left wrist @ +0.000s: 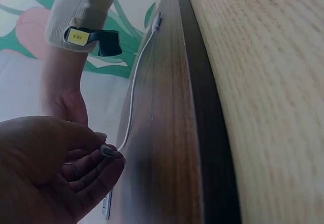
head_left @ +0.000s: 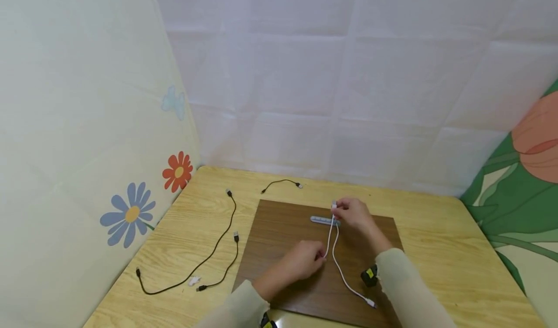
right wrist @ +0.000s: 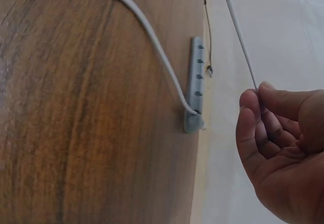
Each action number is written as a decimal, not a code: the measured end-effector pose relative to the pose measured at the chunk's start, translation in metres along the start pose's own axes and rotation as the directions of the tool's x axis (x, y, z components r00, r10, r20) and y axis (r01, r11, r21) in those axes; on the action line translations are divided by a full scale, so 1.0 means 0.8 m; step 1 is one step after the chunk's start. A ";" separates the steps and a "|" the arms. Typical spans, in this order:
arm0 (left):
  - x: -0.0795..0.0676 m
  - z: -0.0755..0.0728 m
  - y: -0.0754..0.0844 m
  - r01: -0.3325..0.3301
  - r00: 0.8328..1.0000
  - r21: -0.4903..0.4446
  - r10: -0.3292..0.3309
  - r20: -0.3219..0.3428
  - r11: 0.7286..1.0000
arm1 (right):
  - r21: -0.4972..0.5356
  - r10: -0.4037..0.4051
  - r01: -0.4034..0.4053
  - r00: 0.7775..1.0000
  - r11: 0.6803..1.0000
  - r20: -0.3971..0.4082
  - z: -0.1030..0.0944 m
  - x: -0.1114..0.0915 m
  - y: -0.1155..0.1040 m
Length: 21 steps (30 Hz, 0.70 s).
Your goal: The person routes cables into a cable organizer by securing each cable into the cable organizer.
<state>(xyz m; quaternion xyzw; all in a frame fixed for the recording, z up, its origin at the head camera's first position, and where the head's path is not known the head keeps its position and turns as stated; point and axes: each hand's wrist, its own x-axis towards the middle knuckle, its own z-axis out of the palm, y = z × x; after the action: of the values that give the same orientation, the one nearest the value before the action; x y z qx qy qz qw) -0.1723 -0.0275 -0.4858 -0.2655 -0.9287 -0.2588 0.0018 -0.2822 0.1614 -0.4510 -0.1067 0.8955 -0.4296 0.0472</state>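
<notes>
My left hand [head_left: 305,259] pinches a small connector [left wrist: 108,151] at one end of a white charging cable [head_left: 329,241]. Higher up, near the far edge of a dark wooden board [head_left: 279,231], my right hand [head_left: 353,214] pinches the same cable near its other end, where a plug [head_left: 334,204] shows above the fingers. Just beside the right hand lies a grey-blue cable organizer [right wrist: 196,72] with several slots. A second white cable [head_left: 341,270] sits in its end slot and runs down the board to a white plug [head_left: 370,303].
Two black cables [head_left: 216,244] [head_left: 231,265] lie on the light wooden table [head_left: 187,231] left of the board, near a small white piece [head_left: 194,280]. A short black cable [head_left: 281,180] lies behind the board. Hanging cloths [head_left: 279,76] enclose the table at back and sides.
</notes>
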 end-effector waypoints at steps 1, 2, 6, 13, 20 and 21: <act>0.000 0.000 0.000 -0.003 1.000 0.010 0.003 0.002 1.000 | -0.008 0.002 -0.002 1.000 1.000 -0.001 0.001 0.001 0.001; 0.001 0.001 0.001 -0.009 1.000 0.014 0.009 0.005 1.000 | -0.013 0.006 -0.006 1.000 1.000 -0.003 0.003 0.002 0.003; 0.002 0.003 0.000 -0.029 1.000 0.044 0.029 0.003 0.999 | -0.027 0.002 -0.002 1.000 1.000 -0.008 0.007 0.005 0.007; 0.005 0.007 -0.002 -0.017 1.000 0.114 0.017 0.001 0.993 | -0.071 0.004 -0.005 1.000 0.997 -0.013 0.013 0.011 0.014; 0.009 0.010 -0.004 0.006 0.999 0.113 -0.009 0.033 0.994 | -0.150 -0.031 0.029 0.999 0.988 -0.011 0.016 0.016 0.018; 0.010 0.010 -0.003 0.008 0.999 0.113 -0.013 0.041 0.994 | -0.165 -0.040 0.038 0.999 0.986 -0.007 0.016 0.016 0.018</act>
<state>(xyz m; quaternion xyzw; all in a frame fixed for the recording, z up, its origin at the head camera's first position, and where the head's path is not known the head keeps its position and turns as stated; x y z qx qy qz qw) -0.1795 -0.0215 -0.4931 -0.2653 -0.9431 -0.2002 -0.0037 -0.2946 0.1573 -0.4702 -0.1257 0.9259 -0.3553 0.0252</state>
